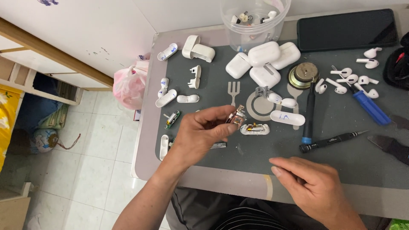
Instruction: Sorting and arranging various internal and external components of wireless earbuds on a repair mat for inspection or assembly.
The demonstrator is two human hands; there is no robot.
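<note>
My left hand (200,132) pinches a small copper-and-silver electronic part (237,117) between thumb and fingers, just above the grey work mat (341,153). Right beside it lies an opened white case half (254,129) with its innards showing. My right hand (313,185) rests near the table's front edge, fingers loosely extended and holding nothing. Two black screwdrivers lie to the right: one upright (309,111), one slanted (330,141).
Several white earbud cases (264,61) and loose earbuds (353,79) are spread over the mat. A clear plastic tub (253,21) stands at the back, a dark phone (346,30) beside it. White shell pieces (179,93) lie left; a pink bag (130,85) hangs off the table's left edge.
</note>
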